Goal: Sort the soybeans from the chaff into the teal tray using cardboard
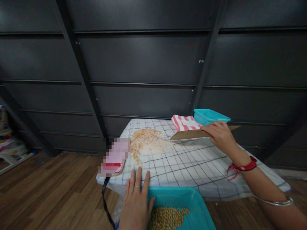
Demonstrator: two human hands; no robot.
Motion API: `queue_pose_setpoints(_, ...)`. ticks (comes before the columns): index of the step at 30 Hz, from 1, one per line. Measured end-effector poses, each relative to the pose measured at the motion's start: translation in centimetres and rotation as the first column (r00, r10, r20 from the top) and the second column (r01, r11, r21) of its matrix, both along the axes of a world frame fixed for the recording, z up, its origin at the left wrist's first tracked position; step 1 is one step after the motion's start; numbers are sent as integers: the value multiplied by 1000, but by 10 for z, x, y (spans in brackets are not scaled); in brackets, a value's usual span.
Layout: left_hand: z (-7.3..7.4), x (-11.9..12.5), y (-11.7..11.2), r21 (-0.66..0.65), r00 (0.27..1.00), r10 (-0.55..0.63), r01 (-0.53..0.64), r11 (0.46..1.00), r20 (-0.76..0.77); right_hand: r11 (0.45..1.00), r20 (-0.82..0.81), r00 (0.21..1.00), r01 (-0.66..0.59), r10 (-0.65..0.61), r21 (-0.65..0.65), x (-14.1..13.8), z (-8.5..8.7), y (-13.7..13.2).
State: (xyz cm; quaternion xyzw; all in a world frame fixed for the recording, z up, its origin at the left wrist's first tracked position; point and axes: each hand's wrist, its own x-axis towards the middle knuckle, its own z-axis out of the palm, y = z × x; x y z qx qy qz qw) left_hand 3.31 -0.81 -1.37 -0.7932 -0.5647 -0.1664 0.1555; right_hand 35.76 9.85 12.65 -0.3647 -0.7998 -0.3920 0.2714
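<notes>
Head camera: right hand grips a cardboard strip, fingers closed on its upper edge, right of the mixed beans and pale grains on the checked cloth. Left hand, fingers extended and slightly spread, overlaps the left rim of the near turquoise tray, which contains beans.

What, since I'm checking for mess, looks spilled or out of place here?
Yellowish beans and white grains lie loose and partly mixed on the checked cloth, while other beans sit in the near teal tray. That looks like a spill, though it may be deliberate.
</notes>
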Motion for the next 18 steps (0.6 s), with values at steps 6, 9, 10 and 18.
queue_pose_setpoints(6,2,3,-1,-10,1000,31,-31,999,5,999,27,999,-23,23,-28,-4,-2,5)
queue_pose_setpoints(9,0,1,0,0,1000,5,-5,1000,5,999,38,999,-30,31,-33,1,0,-1)
queue_pose_setpoints(10,-1,0,0,7,1000,-3,3,1000,3,999,41,999,-33,34,-33,4,0,-4)
queue_pose_setpoints(18,-1,-1,-1,-4,1000,-2,2,1000,2,999,21,999,-24,25,-28,12,2,-23)
